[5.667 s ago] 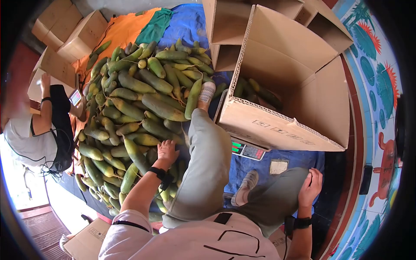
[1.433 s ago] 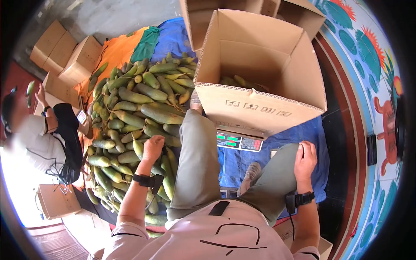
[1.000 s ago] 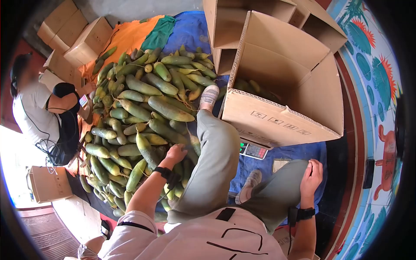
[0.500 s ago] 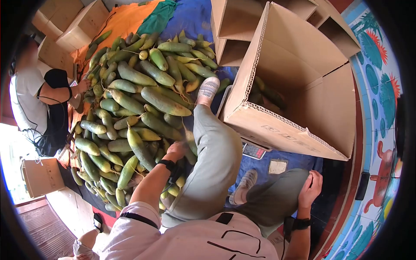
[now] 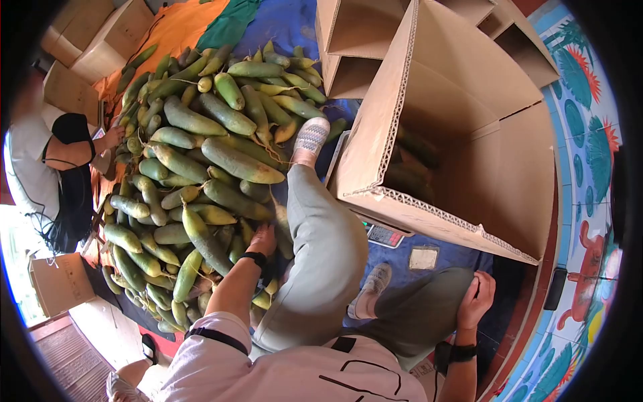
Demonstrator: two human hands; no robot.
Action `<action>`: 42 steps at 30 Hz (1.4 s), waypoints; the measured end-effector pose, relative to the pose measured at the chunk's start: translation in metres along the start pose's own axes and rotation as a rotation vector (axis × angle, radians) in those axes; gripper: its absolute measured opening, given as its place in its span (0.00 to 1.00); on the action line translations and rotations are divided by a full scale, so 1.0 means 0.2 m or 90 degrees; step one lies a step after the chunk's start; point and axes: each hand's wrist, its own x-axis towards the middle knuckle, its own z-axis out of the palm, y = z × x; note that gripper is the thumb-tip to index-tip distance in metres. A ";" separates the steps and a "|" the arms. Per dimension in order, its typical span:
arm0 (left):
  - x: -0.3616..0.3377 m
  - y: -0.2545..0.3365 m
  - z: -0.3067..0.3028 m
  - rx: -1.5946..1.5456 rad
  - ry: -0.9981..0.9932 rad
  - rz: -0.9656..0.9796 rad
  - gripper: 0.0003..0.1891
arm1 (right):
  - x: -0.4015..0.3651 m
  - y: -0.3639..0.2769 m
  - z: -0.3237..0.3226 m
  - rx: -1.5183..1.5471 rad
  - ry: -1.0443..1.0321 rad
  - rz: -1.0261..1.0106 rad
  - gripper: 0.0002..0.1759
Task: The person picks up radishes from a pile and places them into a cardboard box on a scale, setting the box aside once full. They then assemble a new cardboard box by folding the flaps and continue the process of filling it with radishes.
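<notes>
1. Several sheets, among them an orange one (image 5: 177,30) and a blue one (image 5: 288,30), show around the vegetables, probably spread to protect them from the floor.
2. The heap of long green radishes (image 5: 175,164) fills the left and middle, near enough, it seems, for one arm to reach from the seat.
3. The tall carton (image 5: 462,87) is at right with its mouth open; a few radishes (image 5: 418,147) lie inside, at its left side.
4. The left leg (image 5: 315,234) is stretched between heap and carton, perhaps because there is little other room.
5. The scale (image 5: 385,236) shows its keypad at the near side of the carton, which seems to stand on it, so the display may face the seated person.
6. The left hand (image 5: 263,240) reaches down into the near right part of the heap; its fingers are partly hidden, and I cannot tell whether they grasp a radish.
7. The right hand (image 5: 475,298) rests on the right knee, fingers loosely bent and holding nothing visible, probably only for support.
8. A co-worker's hand (image 5: 114,137) is at the heap's far left edge; its grasp is unclear.
</notes>
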 end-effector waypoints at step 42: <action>-0.35 0.00 0.02 -0.119 -0.007 -0.090 0.09 | -0.03 -0.02 -0.03 0.036 0.099 -0.027 0.04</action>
